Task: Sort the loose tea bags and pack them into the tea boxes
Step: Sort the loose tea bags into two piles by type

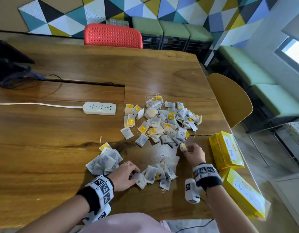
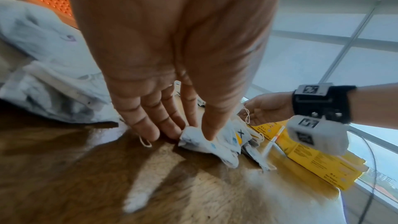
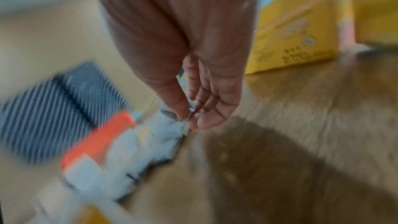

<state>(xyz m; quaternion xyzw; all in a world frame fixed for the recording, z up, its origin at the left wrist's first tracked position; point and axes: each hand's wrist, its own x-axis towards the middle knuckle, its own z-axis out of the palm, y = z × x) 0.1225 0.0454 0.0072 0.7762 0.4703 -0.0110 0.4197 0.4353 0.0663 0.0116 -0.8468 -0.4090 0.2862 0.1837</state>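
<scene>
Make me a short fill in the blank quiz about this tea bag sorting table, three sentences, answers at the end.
1. The right hand pinches a single ____.
2. The far yellow box is hand-labelled ____ Tea.
3. The left hand touches the near tea bag pile with straight ____.

Missing words: tea bag; Green; fingers

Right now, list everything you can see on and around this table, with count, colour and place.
Big tea bag pile: many, white with yellow tags, table centre.
Left sorted pile: one, white, near left.
Middle sorted pile: one, white, some marked X, between the hands.
Tea boxes: two, yellow, right edge; green tea box farther, black tea box nearer.
Power strip: one, white, left of big pile.
Chairs: red chair far side, mustard chair right.
Table: one, brown wood.
Left hand: presses on middle pile.
Right hand: pinches one tea bag.
</scene>
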